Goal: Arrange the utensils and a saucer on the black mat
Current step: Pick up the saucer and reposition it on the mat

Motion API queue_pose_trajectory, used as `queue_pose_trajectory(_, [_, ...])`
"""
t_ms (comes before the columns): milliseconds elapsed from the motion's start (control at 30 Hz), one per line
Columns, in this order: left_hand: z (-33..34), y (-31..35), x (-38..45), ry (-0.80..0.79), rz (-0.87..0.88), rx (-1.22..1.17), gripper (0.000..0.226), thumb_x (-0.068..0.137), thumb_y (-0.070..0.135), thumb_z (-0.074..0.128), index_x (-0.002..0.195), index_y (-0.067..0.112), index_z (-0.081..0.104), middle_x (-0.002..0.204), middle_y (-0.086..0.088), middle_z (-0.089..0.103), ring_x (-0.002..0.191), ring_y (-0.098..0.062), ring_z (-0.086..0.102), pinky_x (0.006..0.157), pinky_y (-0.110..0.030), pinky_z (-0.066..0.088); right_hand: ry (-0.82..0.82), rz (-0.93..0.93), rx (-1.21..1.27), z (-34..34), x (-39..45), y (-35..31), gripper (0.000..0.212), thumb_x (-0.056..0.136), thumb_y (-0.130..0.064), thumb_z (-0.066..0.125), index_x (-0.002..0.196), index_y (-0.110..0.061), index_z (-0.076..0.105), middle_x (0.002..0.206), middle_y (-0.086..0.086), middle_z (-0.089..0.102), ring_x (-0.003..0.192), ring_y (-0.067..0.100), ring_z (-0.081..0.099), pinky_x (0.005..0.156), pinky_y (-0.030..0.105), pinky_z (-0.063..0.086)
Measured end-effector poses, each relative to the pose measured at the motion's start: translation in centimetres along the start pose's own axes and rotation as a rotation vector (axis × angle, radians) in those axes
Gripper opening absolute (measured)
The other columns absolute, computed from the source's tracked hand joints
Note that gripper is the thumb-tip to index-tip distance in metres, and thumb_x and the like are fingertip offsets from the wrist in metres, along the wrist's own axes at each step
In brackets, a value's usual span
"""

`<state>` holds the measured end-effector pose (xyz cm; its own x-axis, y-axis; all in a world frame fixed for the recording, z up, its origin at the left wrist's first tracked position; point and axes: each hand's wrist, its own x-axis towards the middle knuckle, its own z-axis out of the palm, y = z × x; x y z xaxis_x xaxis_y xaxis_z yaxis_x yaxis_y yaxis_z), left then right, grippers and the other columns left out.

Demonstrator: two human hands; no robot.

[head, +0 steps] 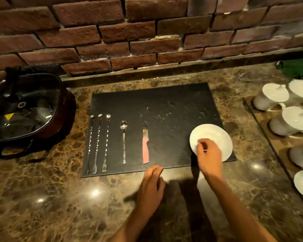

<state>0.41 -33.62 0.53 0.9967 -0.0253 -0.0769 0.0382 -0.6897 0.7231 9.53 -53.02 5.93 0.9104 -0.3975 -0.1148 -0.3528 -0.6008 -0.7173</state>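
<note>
- My left hand (151, 185) hovers over the desk (59, 198) just short of the black mat's (164, 105) near edge, fingers loose, grasping nothing.
- My right hand (209, 157) pinches the saucer's (214, 135) near rim at the mat's right near corner.
- Farther left lie the pink-handled knife (145, 147), a teaspoon (123, 142) and three long bar spoons (98, 144), side by side.

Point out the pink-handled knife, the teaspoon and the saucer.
pink-handled knife (145, 151): head view, on the pink handle.
teaspoon (123, 126): head view, on the bowl.
saucer (215, 135): head view, on the bare far part.
</note>
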Motion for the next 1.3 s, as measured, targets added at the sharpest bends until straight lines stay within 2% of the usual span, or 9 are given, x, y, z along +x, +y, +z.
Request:
queue_pose_trajectory(133, [3.0, 6.8, 5.3, 0.059, -0.313, -0.318, 0.033, 0.094, -0.009, 0.057, 0.125, -0.003, 0.067, 0.116, -0.018, 0.07, 0.108, -0.034, 0.066, 0.103, -0.034, 0.047, 0.18, 0.074, -0.09, -5.2, 3.6, 4.6, 0.03, 0.091, -0.001, 0.049, 0.118, 0.002, 0.063, 0.121, 0.026, 0.061, 0.113, 0.041, 0.055, 0.103, 0.046, 0.042])
queue_pose_trajectory(267, [5.6, 10.8, 9.4, -0.121, -0.447, -0.412, 0.046, 0.1, 0.004, 0.055, 0.145, 0.004, 0.052, 0.129, -0.017, 0.065, 0.119, -0.028, 0.061, 0.106, -0.033, 0.044, 0.006, 0.168, -0.045, -5.9, 6.0, 7.0, 0.037, 0.091, 0.002, 0.046, 0.122, -0.007, 0.064, 0.123, 0.018, 0.065, 0.11, 0.035, 0.061, 0.101, 0.046, 0.048])
queue_pose_trajectory(467, [7.9, 12.2, 10.8, -0.068, -0.459, -0.5, 0.044, 0.097, 0.002, 0.053, 0.139, 0.015, 0.06, 0.128, -0.007, 0.067, 0.118, -0.023, 0.063, 0.104, -0.042, 0.053, -0.111, 0.185, 0.174, -5.1, 6.1, 8.6, 0.039, 0.092, -0.002, 0.048, 0.126, -0.016, 0.061, 0.106, 0.003, 0.068, 0.085, 0.007, 0.06, 0.075, 0.019, 0.047])
queue_pose_trajectory(600, [8.0, 12.4, 11.0, -0.007, -0.525, -0.536, 0.044, 0.095, 0.001, 0.053, 0.131, 0.022, 0.066, 0.122, -0.001, 0.07, 0.113, -0.02, 0.065, 0.098, -0.037, 0.057, -0.03, 0.244, 0.162, -4.4, 6.4, 8.9, 0.038, 0.093, -0.006, 0.048, 0.125, -0.021, 0.061, 0.1, -0.007, 0.061, 0.084, 0.009, 0.058, 0.066, 0.016, 0.043])
queue_pose_trajectory(767, [5.9, 10.8, 12.0, 0.11, -0.496, -0.542, 0.048, 0.087, -0.008, 0.053, 0.114, 0.027, 0.07, 0.1, 0.015, 0.071, 0.095, -0.004, 0.067, 0.071, -0.005, 0.051, -0.079, 0.128, 0.171, -2.4, 7.4, 6.8, 0.037, 0.092, -0.004, 0.05, 0.124, -0.019, 0.062, 0.103, -0.006, 0.063, 0.095, 0.017, 0.06, 0.076, 0.024, 0.05])
queue_pose_trajectory(833, [4.8, 9.8, 12.6, 0.135, -0.486, -0.563, 0.041, 0.089, -0.005, 0.059, 0.114, 0.025, 0.07, 0.103, 0.011, 0.074, 0.098, -0.006, 0.069, 0.08, -0.015, 0.056, -0.108, 0.058, 0.19, -1.6, 7.6, 5.5, 0.035, 0.092, -0.007, 0.054, 0.125, -0.016, 0.062, 0.101, -0.005, 0.065, 0.092, 0.017, 0.062, 0.078, 0.028, 0.053])
queue_pose_trajectory(1033, [3.4, 7.6, 14.1, 0.189, -0.578, -0.564, 0.037, 0.09, 0.002, 0.067, 0.123, 0.018, 0.071, 0.113, 0.002, 0.075, 0.106, -0.017, 0.07, 0.096, -0.047, 0.059, -0.183, 0.031, 0.282, 0.8, 8.3, 3.1, 0.033, 0.093, -0.008, 0.056, 0.125, -0.012, 0.061, 0.1, 0.0, 0.064, 0.083, 0.015, 0.06, 0.042, 0.0, 0.041])
queue_pose_trajectory(1200, [3.3, 7.2, 14.6, 0.185, -0.587, -0.578, 0.034, 0.092, 0.008, 0.072, 0.123, 0.02, 0.071, 0.114, 0.004, 0.075, 0.108, -0.016, 0.07, 0.097, -0.046, 0.058, -0.189, 0.004, 0.287, 1.2, 8.4, 2.8, 0.032, 0.091, -0.007, 0.059, 0.123, -0.01, 0.063, 0.102, 0.001, 0.067, 0.089, 0.014, 0.062, 0.069, 0.013, 0.048])
queue_pose_trajectory(1300, [3.3, 6.9, 14.4, 0.166, -0.568, -0.575, 0.034, 0.093, 0.006, 0.068, 0.124, 0.021, 0.07, 0.114, 0.004, 0.074, 0.108, -0.015, 0.069, 0.095, -0.047, 0.059, -0.181, -0.006, 0.279, 1.4, 8.5, 3.0, 0.031, 0.091, -0.008, 0.058, 0.121, -0.012, 0.064, 0.1, -0.003, 0.065, 0.084, 0.009, 0.061, 0.067, 0.008, 0.044])
